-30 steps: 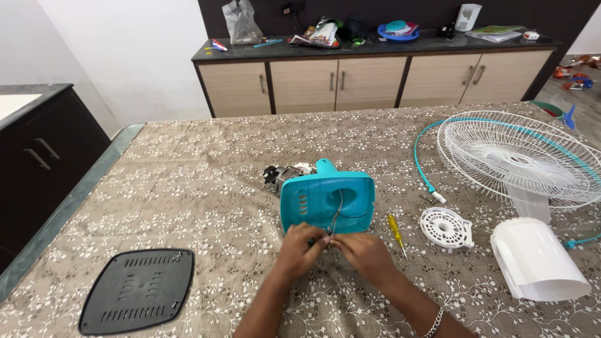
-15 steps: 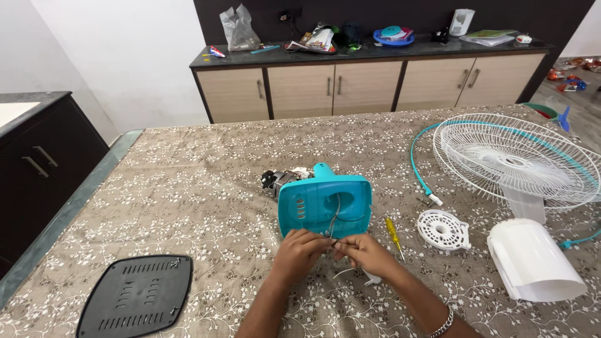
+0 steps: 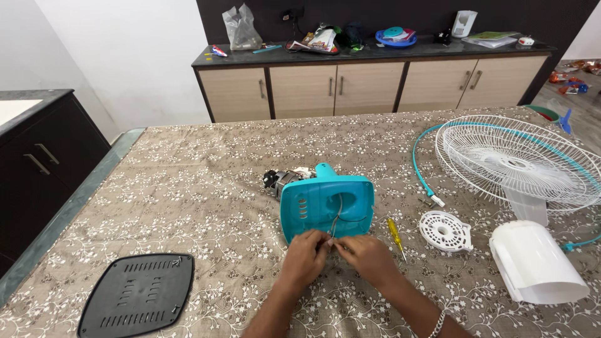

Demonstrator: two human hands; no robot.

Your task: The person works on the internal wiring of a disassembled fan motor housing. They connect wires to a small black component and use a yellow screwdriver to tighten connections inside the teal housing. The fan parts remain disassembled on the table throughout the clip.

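Here the left hand and right hand pinch a thin wire just below the teal fan housing.

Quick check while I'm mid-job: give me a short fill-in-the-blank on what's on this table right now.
1. Both hands, left hand and right hand, meet at the near edge of the ____ plastic fan motor housing.
2. The yellow-handled screwdriver lies between that housing and the round ____ perforated disc.
3. The flat black vented panel lies on the person's ____ side.

Missing words: teal; white; left
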